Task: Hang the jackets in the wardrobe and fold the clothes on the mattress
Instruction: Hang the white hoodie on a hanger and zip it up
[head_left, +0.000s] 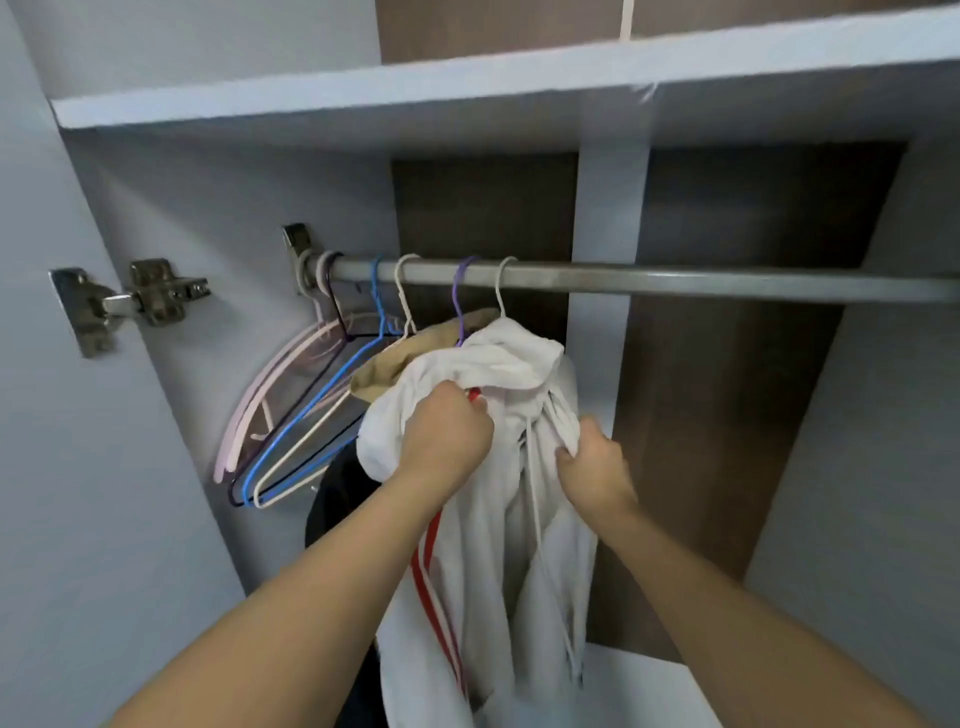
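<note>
White hooded jacket with red stripes (483, 519): hooked on grey metal rail (675, 280), bunched under left hand (441, 431) and right hand (592, 462) (both clutching fabric). Straightening, folding remain.

The single head-worn camera looks forward, close in, slightly up past the person's curled fingers (457, 402) at the grey metal wardrobe rail (675, 278).

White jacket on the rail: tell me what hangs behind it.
Behind the white jacket a tan garment hangs on the purple hanger; lower down, something dark shows. Both are mostly covered, so their type is unclear.
</note>
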